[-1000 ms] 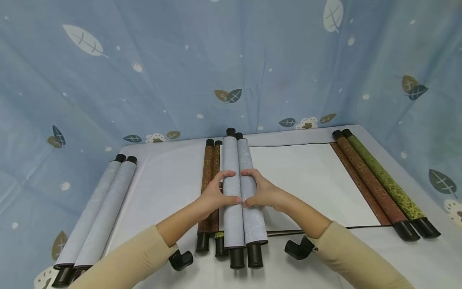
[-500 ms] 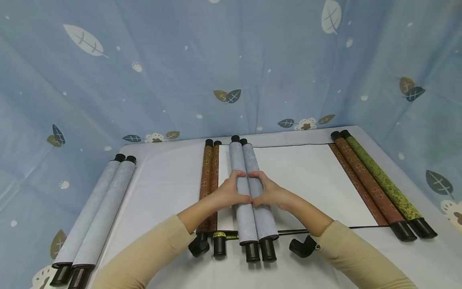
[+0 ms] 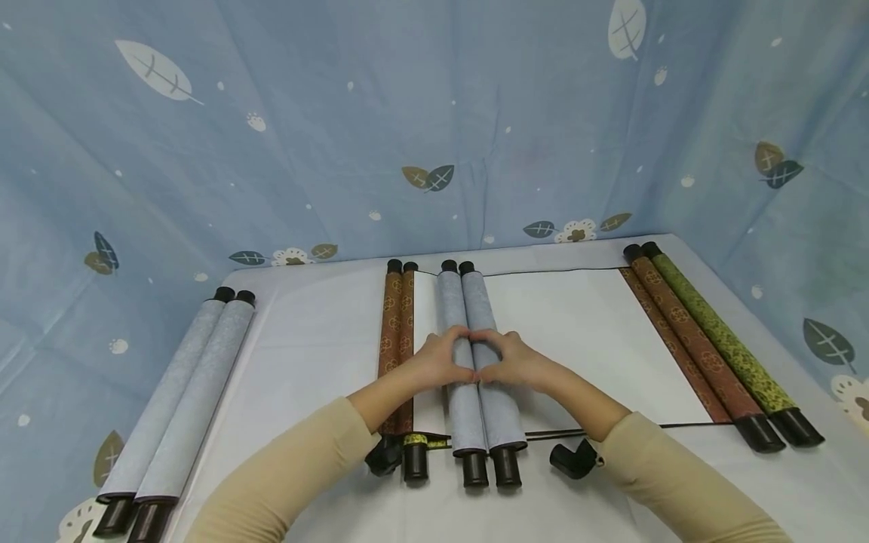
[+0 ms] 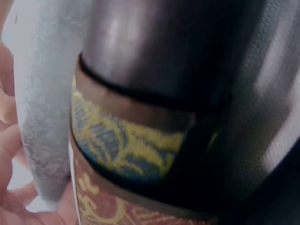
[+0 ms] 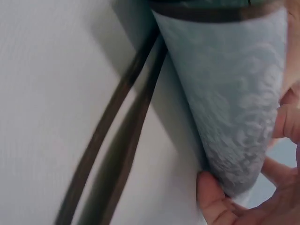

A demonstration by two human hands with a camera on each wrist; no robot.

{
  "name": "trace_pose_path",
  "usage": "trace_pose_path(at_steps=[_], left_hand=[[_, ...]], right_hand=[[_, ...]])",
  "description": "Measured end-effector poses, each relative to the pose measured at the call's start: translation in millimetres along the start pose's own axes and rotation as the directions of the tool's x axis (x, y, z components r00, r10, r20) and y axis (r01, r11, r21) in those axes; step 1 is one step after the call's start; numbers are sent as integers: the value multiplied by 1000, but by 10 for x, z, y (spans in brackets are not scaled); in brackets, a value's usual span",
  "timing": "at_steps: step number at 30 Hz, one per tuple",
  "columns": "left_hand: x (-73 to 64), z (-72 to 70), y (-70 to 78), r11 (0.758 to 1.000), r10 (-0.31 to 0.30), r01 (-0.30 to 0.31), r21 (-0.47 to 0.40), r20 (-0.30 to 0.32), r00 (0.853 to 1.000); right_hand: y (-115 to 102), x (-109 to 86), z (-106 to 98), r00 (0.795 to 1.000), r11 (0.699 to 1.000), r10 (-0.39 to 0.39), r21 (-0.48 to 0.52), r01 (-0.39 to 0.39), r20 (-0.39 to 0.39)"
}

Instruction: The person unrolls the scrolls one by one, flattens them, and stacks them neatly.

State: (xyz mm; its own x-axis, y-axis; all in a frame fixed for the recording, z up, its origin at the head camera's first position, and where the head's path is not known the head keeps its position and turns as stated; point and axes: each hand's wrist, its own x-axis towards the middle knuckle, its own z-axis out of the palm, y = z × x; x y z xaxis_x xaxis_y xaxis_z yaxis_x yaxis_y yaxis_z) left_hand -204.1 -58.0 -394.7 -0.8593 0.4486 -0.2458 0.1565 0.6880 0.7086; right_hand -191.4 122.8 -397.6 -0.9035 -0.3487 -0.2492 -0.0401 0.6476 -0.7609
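Observation:
Two pale blue-grey scroll rolls with black end knobs lie side by side over a white scroll sheet (image 3: 563,339). My left hand (image 3: 434,363) grips the left roll (image 3: 465,418), thumb and fingers curved over it. The right roll (image 3: 501,418) is held the same way by my right hand (image 3: 519,365); the fingertips of both hands meet between the rolls. In the right wrist view, fingers (image 5: 213,194) wrap the narrow-looking far part of the roll (image 5: 229,93). A black knob (image 4: 154,47) with patterned brocade fills much of the left wrist view, the pale roll (image 4: 47,103) behind it.
Left of the sheet lie two brown brocade rolls (image 3: 390,324). At its right end are a brown roll (image 3: 692,332) and a green-yellow roll (image 3: 726,332). Two more pale rolls (image 3: 197,400) rest at the table's left. A blue leaf-print cloth (image 3: 434,113) hangs behind.
Both hands have carried the two pale rolls right and lower toward the white sheet, away from the brown rolls. In the last half second they shift only slightly.

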Motion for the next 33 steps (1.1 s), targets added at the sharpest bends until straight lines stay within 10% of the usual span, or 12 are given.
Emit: trace_pose_path(at_steps=[10,33], left_hand=[[-54,-1,69,951,35,-18,309,-51,998],[-158,-215,-37,960,-54,58,274,-22,998]], right_hand=[[79,6,-70,996,983,-16,-184,1,-83],[147,-155,-384,997,975,-50,-213,63,67]])
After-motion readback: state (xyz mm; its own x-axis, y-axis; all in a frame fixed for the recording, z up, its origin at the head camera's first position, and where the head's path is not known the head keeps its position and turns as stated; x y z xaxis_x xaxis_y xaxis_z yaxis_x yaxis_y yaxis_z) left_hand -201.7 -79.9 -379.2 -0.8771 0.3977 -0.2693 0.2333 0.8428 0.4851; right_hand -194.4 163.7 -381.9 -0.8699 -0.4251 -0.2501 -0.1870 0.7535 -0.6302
